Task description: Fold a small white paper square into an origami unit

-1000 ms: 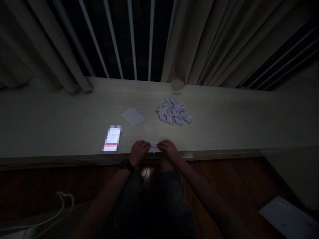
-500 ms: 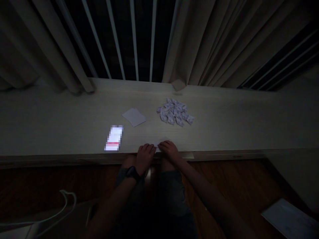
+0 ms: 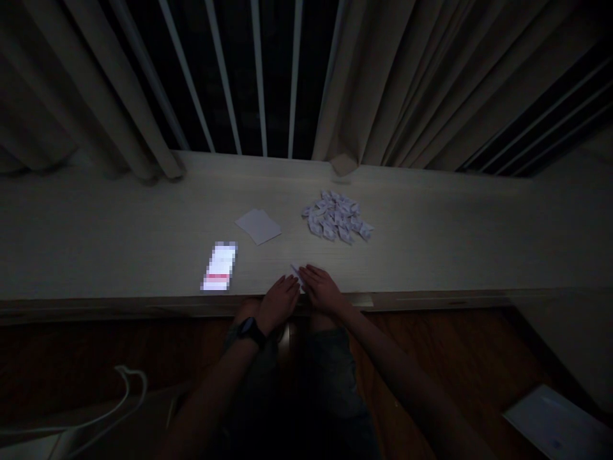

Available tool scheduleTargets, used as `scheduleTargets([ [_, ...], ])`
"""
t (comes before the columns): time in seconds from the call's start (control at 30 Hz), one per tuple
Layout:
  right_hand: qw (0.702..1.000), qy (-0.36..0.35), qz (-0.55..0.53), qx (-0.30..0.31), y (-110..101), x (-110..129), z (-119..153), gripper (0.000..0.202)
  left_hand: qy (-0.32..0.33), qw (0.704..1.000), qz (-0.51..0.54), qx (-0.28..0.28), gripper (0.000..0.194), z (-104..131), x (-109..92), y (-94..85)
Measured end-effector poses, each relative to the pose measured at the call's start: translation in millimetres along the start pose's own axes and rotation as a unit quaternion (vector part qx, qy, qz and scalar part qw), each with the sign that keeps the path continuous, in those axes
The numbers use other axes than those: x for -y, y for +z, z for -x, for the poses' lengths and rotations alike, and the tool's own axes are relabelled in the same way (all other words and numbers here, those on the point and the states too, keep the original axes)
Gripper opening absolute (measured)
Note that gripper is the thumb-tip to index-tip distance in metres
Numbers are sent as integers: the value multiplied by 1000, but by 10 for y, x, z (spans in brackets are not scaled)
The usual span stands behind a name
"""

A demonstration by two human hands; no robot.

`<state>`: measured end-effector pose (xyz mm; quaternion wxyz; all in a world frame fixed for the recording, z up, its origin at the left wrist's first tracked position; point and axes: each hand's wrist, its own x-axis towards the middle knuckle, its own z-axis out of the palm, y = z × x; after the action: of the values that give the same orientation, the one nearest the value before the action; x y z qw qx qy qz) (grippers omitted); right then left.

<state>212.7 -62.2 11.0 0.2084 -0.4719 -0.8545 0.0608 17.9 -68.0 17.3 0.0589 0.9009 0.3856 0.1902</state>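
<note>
A small folded piece of white paper (image 3: 297, 273) lies at the front edge of the pale ledge (image 3: 431, 255), partly hidden by fingers. My left hand (image 3: 278, 300), with a dark watch on its wrist, has its closed fingers on the paper's left side. From the right, my right hand (image 3: 320, 286) presses its fingers together on the same paper. Behind them is a pile of several folded paper pieces (image 3: 335, 216). Flat white sheets (image 3: 258, 226) lie left of the pile.
A lit phone (image 3: 220, 266) rests on the ledge left of my hands. Curtains (image 3: 397, 76) and window bars (image 3: 258, 76) stand behind the ledge. A white cable (image 3: 138, 390) is at the lower left, and a pale flat object (image 3: 555, 421) lies on the floor at right.
The paper between my hands now shows as a narrow slanted strip. My right hand has shifted slightly left and its fingers point more forward; my left hand has barely moved.
</note>
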Motion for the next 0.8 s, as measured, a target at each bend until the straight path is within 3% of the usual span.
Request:
scheduleTargets([
  [0.2, 998, -25, 34, 52, -45, 57, 18, 52, 7, 1000, 19, 15, 37, 33, 54, -64],
  [0.57, 996, -39, 44, 72, -117, 101, 15, 55, -8, 999, 43, 8, 45, 94, 87, -38],
  [0.8, 995, -41, 48, 76, -116, 80, 11, 55, -29, 999, 39, 11, 71, 47, 47, -90],
])
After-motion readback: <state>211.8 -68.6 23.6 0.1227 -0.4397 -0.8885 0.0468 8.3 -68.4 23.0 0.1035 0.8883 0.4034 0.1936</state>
